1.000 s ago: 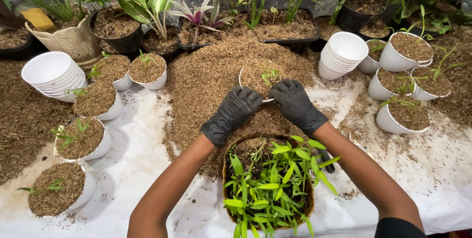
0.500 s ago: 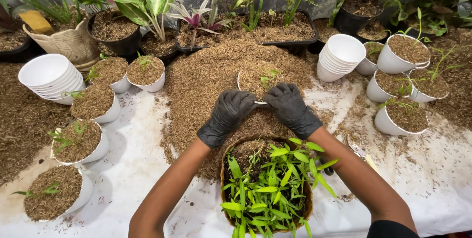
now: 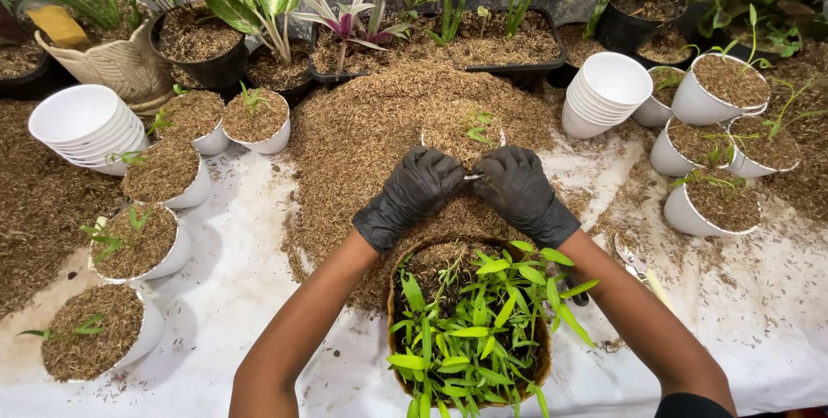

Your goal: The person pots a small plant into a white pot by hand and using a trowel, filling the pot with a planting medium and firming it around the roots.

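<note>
Since a moment ago, both my gloved hands have drawn a little closer together on the near rim of the small white pot (image 3: 461, 138), which sits half sunk in the big heap of brown husk (image 3: 371, 125).

From the head camera, my left hand (image 3: 412, 189) is closed on the left of that near rim, and my right hand (image 3: 520, 187) is curled on the right of it, fingers pinching the edge. I judge that I hold it from both sides so it stays upright while it stands in the loose heap. The pot is full of husk to the brim, with one small green seedling (image 3: 479, 125) standing in it.

Just below my wrists sits a brown basket (image 3: 392, 310) packed with dark soil and a thick clump of green shoots. To my left stand filled white pots (image 3: 138, 241), each with a sprout, and a stack of empty white cups (image 3: 82, 125). To my right are another empty stack (image 3: 608, 90) and more filled pots (image 3: 711, 198). Black pots with larger plants line the back.
</note>
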